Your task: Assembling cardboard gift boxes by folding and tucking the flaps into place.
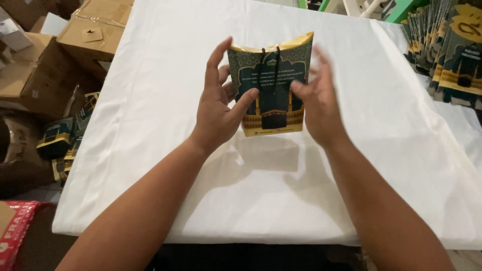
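A small dark green and gold paper gift bag (273,83) with a printed building design and black cord handles stands upright above a white cloth-covered table (281,190). My left hand (218,108) grips its left side, thumb across the front. My right hand (319,103) holds its right side, thumb on the front face.
A stack of similar green and gold bags (449,52) lies at the table's far right. Brown cardboard boxes (65,45) crowd the floor at left, with more bags (63,138) beside them. A red package (12,228) sits at the lower left.
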